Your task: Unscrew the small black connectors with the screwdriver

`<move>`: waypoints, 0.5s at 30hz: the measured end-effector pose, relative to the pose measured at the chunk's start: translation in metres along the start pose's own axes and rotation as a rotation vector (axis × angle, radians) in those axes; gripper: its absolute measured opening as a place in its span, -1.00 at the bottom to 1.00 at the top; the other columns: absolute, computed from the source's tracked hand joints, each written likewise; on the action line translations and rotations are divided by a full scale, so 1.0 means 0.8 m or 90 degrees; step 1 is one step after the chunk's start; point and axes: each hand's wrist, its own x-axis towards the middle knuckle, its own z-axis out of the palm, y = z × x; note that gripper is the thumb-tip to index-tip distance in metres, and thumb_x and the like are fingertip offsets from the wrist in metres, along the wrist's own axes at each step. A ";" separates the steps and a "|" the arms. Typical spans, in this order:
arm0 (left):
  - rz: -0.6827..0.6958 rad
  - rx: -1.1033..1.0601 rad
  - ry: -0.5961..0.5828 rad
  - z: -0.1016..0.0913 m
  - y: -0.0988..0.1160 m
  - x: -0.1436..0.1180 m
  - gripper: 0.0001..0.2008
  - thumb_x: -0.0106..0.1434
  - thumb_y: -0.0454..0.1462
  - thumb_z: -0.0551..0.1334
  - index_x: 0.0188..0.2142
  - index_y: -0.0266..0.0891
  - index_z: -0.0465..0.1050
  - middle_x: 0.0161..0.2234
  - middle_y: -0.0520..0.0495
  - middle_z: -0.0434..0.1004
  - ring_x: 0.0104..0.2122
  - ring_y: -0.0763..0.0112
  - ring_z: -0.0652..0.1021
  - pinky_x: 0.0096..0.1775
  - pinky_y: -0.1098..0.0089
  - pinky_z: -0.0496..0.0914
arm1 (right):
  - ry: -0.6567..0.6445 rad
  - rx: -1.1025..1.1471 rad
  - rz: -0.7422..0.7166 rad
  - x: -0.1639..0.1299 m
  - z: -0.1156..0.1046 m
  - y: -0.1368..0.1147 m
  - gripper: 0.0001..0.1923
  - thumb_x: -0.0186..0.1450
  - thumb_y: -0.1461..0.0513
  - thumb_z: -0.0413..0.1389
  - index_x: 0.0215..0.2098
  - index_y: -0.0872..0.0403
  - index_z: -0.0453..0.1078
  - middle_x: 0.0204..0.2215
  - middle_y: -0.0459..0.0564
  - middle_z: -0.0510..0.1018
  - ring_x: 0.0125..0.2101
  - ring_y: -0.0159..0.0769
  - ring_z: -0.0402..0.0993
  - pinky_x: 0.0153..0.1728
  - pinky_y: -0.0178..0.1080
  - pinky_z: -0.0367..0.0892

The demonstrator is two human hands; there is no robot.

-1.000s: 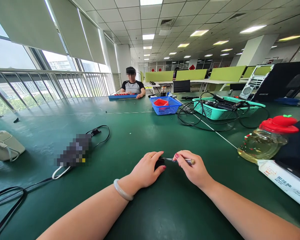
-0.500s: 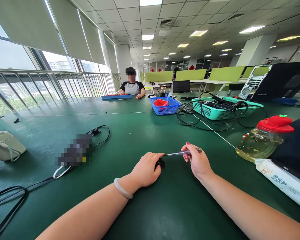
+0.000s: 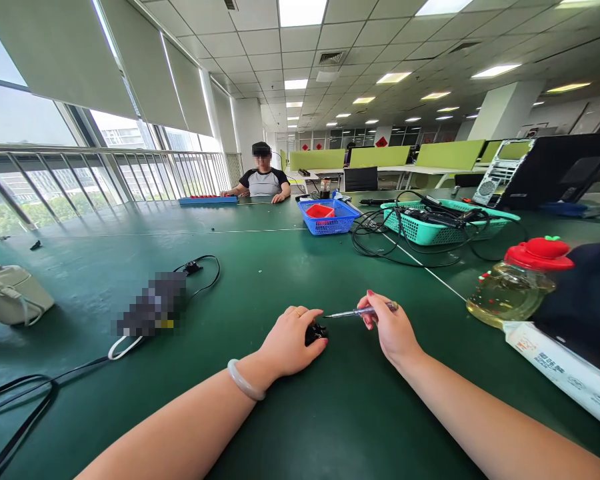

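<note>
My left hand (image 3: 290,341) rests on the green table (image 3: 260,267) and is closed over a small black part (image 3: 316,332), of which only one end shows past my fingers. My right hand (image 3: 390,328) pinches a thin screwdriver (image 3: 360,311) with a clear handle. Its metal tip points left, a little above and beside the black part. A pale bangle sits on my left wrist.
A glass jar with a red lid (image 3: 517,283) and a white box (image 3: 563,377) lie at the right. A teal basket of cables (image 3: 443,227) and a blue basket (image 3: 329,217) stand further back. A black cable (image 3: 200,273) and beige bag (image 3: 10,293) lie left. Another person (image 3: 264,177) sits at the far end.
My right hand has pulled the screwdriver back out of the black part and lifted it slightly to the right. My left hand has stayed on the part.
</note>
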 end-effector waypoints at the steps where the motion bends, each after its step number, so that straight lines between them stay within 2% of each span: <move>1: -0.001 0.006 0.006 0.000 -0.001 0.000 -0.48 0.23 -0.11 0.22 0.16 -0.20 0.33 0.02 -0.16 0.46 0.06 0.12 0.39 0.13 0.09 0.31 | -0.003 0.001 0.003 0.000 0.000 0.000 -0.53 0.15 -0.12 0.20 -0.62 0.09 0.43 -0.72 -0.11 0.29 -0.66 -0.42 0.18 -0.64 -0.33 0.13; 7: -0.006 0.023 0.015 0.002 0.000 0.002 -0.70 0.27 -0.09 0.21 -0.09 -0.17 0.47 -0.02 -0.12 0.48 0.04 0.13 0.39 0.10 0.10 0.32 | -0.010 0.010 0.017 0.001 0.001 0.001 -0.50 0.11 -0.16 0.22 -0.63 0.09 0.43 -0.72 -0.11 0.29 -0.65 -0.43 0.18 -0.65 -0.34 0.13; 15: -0.005 0.085 -0.010 0.001 0.007 0.001 -0.76 0.31 -0.11 0.18 -0.13 -0.18 0.43 -0.18 -0.09 0.50 -0.12 0.20 0.44 -0.06 0.20 0.37 | -0.047 0.004 0.032 0.001 0.004 0.007 -0.45 0.07 -0.22 0.23 -0.62 0.10 0.44 -0.70 -0.10 0.30 -0.65 -0.44 0.18 -0.65 -0.35 0.13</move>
